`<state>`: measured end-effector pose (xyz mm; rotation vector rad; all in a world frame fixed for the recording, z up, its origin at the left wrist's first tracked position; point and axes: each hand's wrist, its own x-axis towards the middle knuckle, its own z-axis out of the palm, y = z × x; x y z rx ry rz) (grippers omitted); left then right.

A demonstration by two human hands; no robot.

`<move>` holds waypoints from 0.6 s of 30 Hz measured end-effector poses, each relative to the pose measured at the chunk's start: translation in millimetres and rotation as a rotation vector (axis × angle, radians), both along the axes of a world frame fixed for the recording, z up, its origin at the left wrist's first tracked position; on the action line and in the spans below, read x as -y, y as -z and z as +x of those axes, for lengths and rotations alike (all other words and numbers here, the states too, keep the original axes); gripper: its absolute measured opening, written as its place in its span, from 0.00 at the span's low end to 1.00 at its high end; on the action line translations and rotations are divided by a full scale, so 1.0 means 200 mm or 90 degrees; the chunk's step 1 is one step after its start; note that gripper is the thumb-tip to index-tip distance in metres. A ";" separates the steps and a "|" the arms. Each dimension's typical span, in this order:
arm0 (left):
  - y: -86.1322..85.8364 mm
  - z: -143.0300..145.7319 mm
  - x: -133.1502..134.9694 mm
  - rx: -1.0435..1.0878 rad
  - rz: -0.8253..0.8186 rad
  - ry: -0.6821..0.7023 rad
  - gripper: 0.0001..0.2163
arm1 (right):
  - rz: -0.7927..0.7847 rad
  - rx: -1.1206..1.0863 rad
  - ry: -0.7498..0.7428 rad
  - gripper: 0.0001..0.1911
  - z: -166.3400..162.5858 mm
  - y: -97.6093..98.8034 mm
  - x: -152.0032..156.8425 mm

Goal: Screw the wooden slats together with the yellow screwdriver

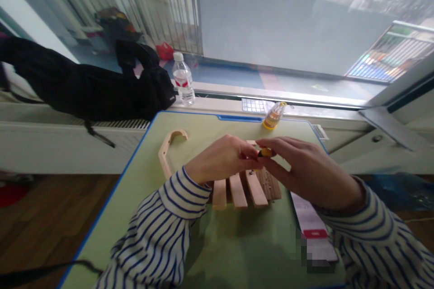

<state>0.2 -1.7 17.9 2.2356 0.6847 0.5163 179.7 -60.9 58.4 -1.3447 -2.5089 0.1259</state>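
Observation:
My left hand rests on a set of wooden slats lying on the green table, its fingers pinched together near a small yellow-and-black tool. My right hand is curled round that tool from the right, above the slats. What the left fingertips pinch is hidden. A curved wooden piece lies to the left of both hands.
A small bottle of amber liquid lies at the table's far edge. On the sill stand a water bottle and a black bag. A paper leaflet lies under my right forearm.

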 end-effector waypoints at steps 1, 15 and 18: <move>0.00 0.00 0.00 0.005 -0.005 0.006 0.08 | -0.002 0.002 -0.006 0.13 0.00 0.00 0.00; 0.01 0.01 0.01 0.001 -0.023 0.002 0.08 | 0.002 -0.032 0.011 0.13 0.01 0.04 -0.01; 0.01 0.01 0.00 0.002 -0.029 0.002 0.08 | 0.007 -0.034 0.025 0.14 0.00 0.04 -0.01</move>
